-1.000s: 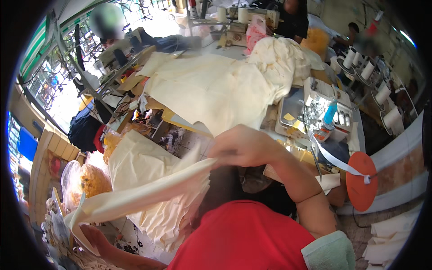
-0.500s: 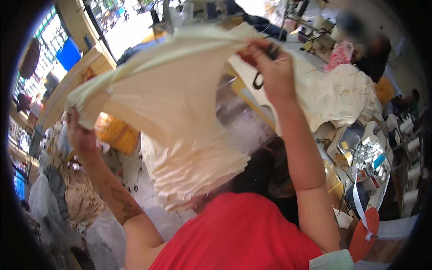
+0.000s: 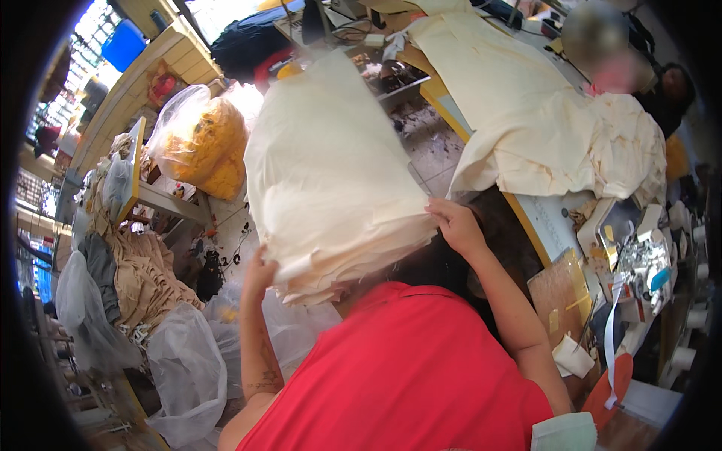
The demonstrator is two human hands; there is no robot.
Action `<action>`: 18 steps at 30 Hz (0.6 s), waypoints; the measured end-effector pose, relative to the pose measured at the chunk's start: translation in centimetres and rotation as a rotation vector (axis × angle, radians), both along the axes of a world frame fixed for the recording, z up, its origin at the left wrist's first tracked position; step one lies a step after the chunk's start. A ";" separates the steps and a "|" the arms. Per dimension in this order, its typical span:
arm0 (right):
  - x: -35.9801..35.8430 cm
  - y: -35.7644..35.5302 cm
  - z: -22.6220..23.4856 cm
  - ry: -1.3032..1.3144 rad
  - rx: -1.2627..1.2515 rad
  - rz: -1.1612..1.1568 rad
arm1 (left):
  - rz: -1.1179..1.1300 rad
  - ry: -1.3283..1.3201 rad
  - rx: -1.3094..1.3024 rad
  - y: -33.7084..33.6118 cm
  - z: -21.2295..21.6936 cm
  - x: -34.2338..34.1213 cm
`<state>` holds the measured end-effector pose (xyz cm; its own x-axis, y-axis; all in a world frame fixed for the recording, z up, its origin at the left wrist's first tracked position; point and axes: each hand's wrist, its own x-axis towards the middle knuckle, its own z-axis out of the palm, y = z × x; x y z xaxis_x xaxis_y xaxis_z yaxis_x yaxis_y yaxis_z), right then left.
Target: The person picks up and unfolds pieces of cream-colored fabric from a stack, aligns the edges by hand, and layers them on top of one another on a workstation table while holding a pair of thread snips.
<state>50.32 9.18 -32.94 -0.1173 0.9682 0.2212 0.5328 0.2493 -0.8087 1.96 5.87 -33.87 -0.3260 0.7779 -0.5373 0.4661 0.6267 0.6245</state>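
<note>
Left hand (image 3: 260,270): fingers bent, at the near-left corner of the cream cloth stack (image 3: 331,158); they touch the cloth edge, but blur and folds hide the fingertips, so I cannot tell how tightly they are closed on it.
Right hand (image 3: 456,224): thumb and forefinger drawn nearly together on the near-right corner of the top layer (image 3: 323,120), pinching its edge; the other fingers curl below.
Cream cloth stack: between the two hands and stretching away beyond them, its narrower end farthest off; the top layer lies mostly smooth.
Near edge: runs from hand to hand just in front of the red shirt (image 3: 398,368), many layers showing in uneven, ruffled folds.
Right edge: slants away from the right hand, with a strip of tiled floor (image 3: 432,154) beside it.
Table (image 3: 545,225): beyond that strip and to the right of the right hand, yellow along its edge, bearing a wide spread of cream fabric (image 3: 511,90) that is bunched at its right end.
Left edge: rises away from the left hand; a clear bag of orange material (image 3: 201,143) sits just beside it, farther off than the hand.
Left of the left hand: a brown cloth heap (image 3: 150,278), well apart, with crumpled clear plastic (image 3: 188,361) nearer the body.
Right of the right hand: a sewing machine (image 3: 639,263), well apart, and an orange disc (image 3: 608,387) nearer the body.
</note>
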 end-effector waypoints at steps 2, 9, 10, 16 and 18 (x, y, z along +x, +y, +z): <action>-0.2 -2.2 0.5 -0.057 -0.073 -0.025 | -0.377 0.514 0.051 -1.1 -4.7 -1.2; 2.4 -8.0 1.5 -0.109 -0.343 -0.386 | -0.552 0.067 0.512 8.8 1.2 17.6; 2.7 -8.4 1.2 -0.176 -0.429 -0.407 | -0.694 -0.056 0.479 9.8 1.5 20.6; 3.1 -8.3 -0.5 -0.124 -0.301 -0.372 | -0.970 -0.239 0.516 14.2 -3.0 33.1; 2.9 -7.5 -0.6 -0.122 -0.301 -0.378 | -0.941 -0.348 0.329 14.1 -3.2 33.5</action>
